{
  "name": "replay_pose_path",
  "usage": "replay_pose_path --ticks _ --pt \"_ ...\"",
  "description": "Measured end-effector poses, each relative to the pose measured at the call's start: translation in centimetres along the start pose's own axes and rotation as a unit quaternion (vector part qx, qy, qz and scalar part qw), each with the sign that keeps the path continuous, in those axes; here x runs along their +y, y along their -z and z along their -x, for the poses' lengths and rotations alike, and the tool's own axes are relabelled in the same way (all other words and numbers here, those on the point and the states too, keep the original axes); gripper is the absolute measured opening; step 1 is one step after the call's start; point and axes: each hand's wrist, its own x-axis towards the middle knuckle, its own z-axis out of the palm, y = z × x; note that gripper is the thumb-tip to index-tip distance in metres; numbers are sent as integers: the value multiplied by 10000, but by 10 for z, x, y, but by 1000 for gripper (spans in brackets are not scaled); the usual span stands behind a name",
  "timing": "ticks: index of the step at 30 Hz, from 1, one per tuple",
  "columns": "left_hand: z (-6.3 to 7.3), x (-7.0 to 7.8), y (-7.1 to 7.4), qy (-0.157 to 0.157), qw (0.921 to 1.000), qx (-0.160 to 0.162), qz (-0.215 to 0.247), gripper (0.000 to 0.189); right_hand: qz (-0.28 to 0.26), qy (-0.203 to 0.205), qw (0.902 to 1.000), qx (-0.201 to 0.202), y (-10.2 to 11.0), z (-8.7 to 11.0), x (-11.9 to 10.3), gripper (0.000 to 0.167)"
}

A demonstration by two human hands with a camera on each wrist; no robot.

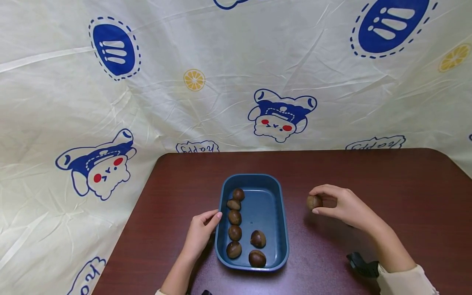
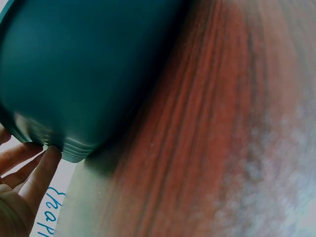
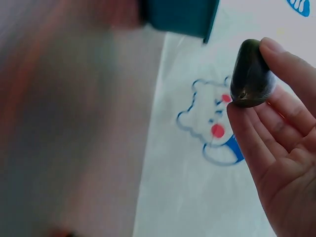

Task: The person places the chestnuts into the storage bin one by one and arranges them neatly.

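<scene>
A blue rectangular tray [image 1: 273, 196] sits on the table with several brown chestnuts in it. Most of these form a column along its left wall, such as one chestnut [image 1: 234, 217]; two more, including a large chestnut [image 1: 257, 259], lie at the near right. My left hand [image 1: 200, 231] grips the tray's left rim, its thumb and fingertips against the wall in the left wrist view. To the right of the tray, my right hand [image 1: 344, 205] pinches another chestnut [image 3: 252, 74] between thumb and fingers, held above the tabletop.
The dark reddish-brown table [image 1: 405, 184] has rounded far corners. Behind it hangs a pale cloth [image 1: 221, 110] printed with cartoon figures and orange slices. A black strap or device [image 1: 363, 265] sits at my right wrist, near the cream sleeve [image 1: 405, 280].
</scene>
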Motion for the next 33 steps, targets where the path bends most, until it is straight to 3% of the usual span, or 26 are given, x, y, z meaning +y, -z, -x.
replay_pose_path --ticks 11,23,33 --pt "-1 0 -1 -1 10000 -23 51 28 -366 300 9984 -315 -19 -31 -39 41" --pt "-1 -1 -1 -13 10000 22 9 28 -298 1001 9899 -962 -56 -62 -58 37" --pt "-1 -1 -1 -71 10000 37 -27 27 -219 876 9831 -1595 -85 -79 -62 34"
